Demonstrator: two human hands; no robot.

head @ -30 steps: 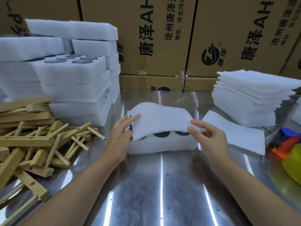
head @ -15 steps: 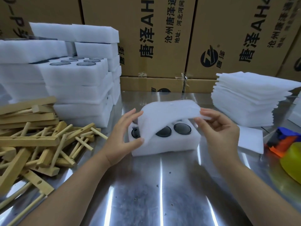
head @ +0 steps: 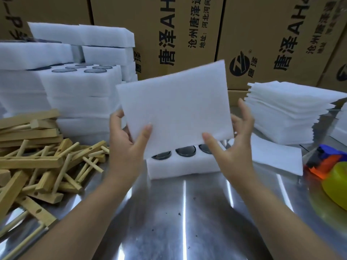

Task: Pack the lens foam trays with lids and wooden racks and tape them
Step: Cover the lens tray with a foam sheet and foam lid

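Above a steel counter [head: 169,212], left hand [head: 127,147] and right hand [head: 234,152] pinch a foam lid [head: 174,106] upright by its lower corners, fingers [head: 244,111] spread behind. Lidding appears to be the step in hand: next, lay it flat, squared on the lens foam tray [head: 184,167] resting below.

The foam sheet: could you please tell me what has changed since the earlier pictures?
The foam sheet has been lifted off the lens tray and now stands upright above it, pinched at its lower corners by the left hand and right hand. Tray, wooden racks and foam stacks stayed put.
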